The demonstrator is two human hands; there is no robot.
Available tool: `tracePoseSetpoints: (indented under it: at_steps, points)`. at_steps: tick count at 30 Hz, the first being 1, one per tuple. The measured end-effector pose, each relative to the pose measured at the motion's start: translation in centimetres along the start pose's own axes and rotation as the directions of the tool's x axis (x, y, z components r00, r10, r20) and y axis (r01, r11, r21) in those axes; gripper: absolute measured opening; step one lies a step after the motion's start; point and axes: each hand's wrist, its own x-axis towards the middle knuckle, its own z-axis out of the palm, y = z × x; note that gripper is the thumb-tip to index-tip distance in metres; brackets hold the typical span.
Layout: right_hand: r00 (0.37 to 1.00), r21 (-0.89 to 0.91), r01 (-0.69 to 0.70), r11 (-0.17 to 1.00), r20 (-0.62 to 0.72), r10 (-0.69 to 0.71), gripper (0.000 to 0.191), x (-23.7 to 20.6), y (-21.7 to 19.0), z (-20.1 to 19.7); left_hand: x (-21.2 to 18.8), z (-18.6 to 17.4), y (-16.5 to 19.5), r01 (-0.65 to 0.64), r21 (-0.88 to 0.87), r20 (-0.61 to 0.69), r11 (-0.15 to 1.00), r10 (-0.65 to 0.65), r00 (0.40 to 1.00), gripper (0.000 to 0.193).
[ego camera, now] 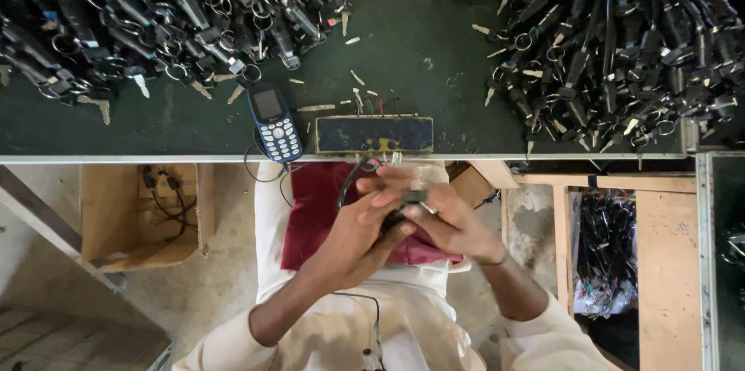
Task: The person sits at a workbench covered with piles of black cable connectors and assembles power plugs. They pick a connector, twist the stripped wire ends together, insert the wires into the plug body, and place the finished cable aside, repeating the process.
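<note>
Both my hands meet over my lap, just below the table's front edge. My left hand and my right hand together grip a small black switch part with a black cable looping up toward coloured wire ends at the table edge. A dark red cloth lies across my lap under the hands. A dark rectangular box sits on the table right above them.
A green table carries a big heap of black keyed switches with rings at left and another at right. A blue keypad phone lies near the edge. A cardboard box stands on the floor left, a wooden crate right.
</note>
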Motion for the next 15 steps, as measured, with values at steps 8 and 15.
tracePoseSetpoints:
  at_steps: [8,15]
  points:
    - [0.815,0.123,-0.154,0.98,-0.545,0.196,0.036,2.0,-4.0,6.7,0.1,2.6,1.0,0.078,0.284,-0.097,0.956,-0.052,0.994,0.048]
    - [0.961,-0.124,0.028,0.992,-0.271,-0.061,0.044,-7.0,-7.5,-3.4,0.8,-2.9,8.1,0.458,-0.303,0.576,0.836,-0.222,0.787,0.025]
